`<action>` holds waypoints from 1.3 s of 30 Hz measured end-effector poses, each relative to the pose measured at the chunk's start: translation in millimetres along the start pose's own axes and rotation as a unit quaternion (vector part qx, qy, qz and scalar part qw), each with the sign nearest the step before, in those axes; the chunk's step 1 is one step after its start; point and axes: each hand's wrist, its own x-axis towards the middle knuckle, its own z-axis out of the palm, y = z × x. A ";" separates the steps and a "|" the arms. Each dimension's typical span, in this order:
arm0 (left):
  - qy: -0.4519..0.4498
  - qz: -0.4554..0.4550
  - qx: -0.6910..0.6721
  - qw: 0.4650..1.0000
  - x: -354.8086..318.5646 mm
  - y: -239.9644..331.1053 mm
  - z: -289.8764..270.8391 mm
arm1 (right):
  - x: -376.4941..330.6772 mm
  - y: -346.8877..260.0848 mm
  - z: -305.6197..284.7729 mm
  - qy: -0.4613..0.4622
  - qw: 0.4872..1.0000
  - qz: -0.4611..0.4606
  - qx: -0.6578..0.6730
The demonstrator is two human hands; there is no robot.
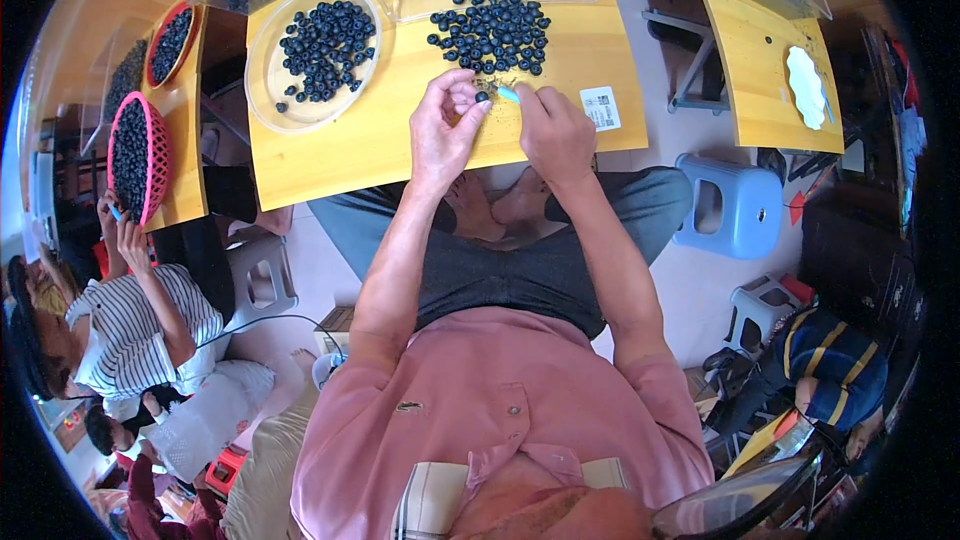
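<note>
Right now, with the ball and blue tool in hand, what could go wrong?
The blue tool in the right hand points toward the small dark ball pinched in the left hand; a slip might catch that hand, though I can't tell how sharp the tip is.
The loose balls lie just beyond both hands on the table, outside the round clear tray; a knock could send some rolling.
</note>
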 end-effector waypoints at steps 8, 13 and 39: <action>0.009 0.075 0.097 0.992 2.8 4.1 -1.5 | -3.2 1.8 1.9 0.021 0.999 -0.010 0.029; 0.026 0.095 0.095 0.991 2.2 13.5 -6.3 | -3.9 1.3 -1.1 0.032 0.999 -0.005 0.023; -0.016 0.157 0.448 0.880 81.3 8.7 -37.1 | -3.9 2.4 0.0 0.054 0.997 -0.004 0.050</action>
